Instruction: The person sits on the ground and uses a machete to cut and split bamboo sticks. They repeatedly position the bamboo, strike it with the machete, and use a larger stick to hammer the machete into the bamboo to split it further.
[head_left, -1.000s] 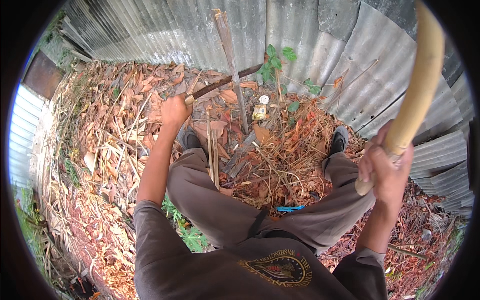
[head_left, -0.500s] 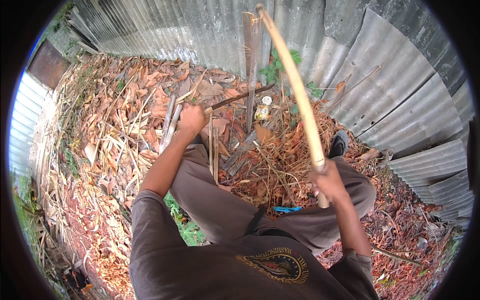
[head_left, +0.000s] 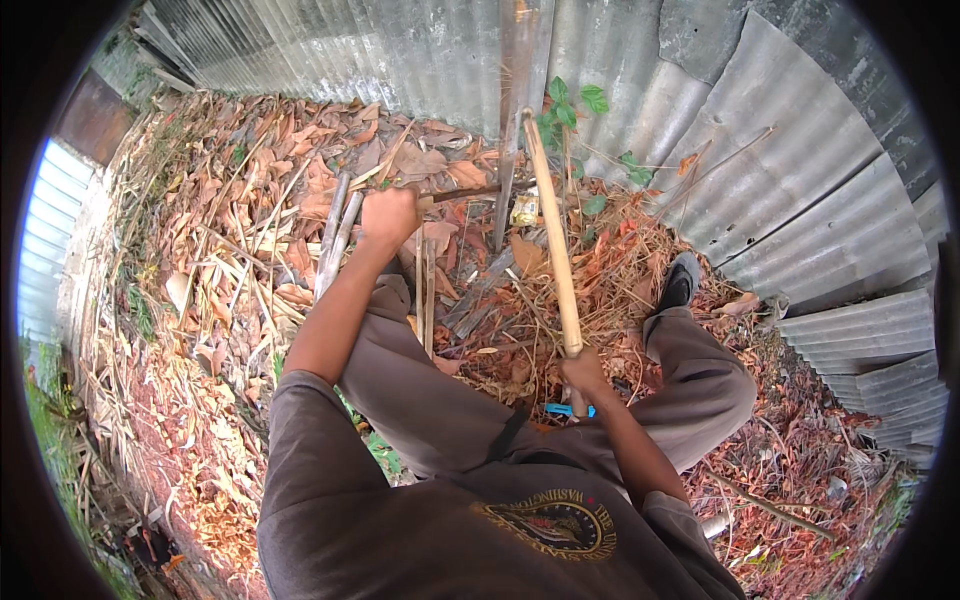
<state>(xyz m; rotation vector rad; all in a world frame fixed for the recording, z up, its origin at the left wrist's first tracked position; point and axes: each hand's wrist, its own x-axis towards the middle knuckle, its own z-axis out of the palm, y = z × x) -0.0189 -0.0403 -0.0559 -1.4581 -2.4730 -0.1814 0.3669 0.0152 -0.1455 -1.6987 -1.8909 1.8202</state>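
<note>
My left hand [head_left: 391,215] is closed round the handle of a machete, its dark blade [head_left: 468,193] pointing right. That blade crosses an upright wooden post [head_left: 513,90]; whether it is lodged in the wood I cannot tell. In my right hand [head_left: 584,374] is a long pale wooden stick [head_left: 552,225], gripped near its lower end. Its far end is beside the post, and I cannot make out whether they touch. A blue object [head_left: 558,409] lies partly hidden behind the stick's lower end, between my legs.
Corrugated metal sheets [head_left: 400,70] wall off the far side and right. Dry leaves [head_left: 270,180] cover the ground. Two grey poles [head_left: 338,232] lean beside my left forearm. A leafy green plant [head_left: 560,115] grows near the post. My shoe [head_left: 680,280] rests at right.
My right hand has come down and left, bringing the stick's far end down to beside the post. My left hand stays nearly in place with the machete.
</note>
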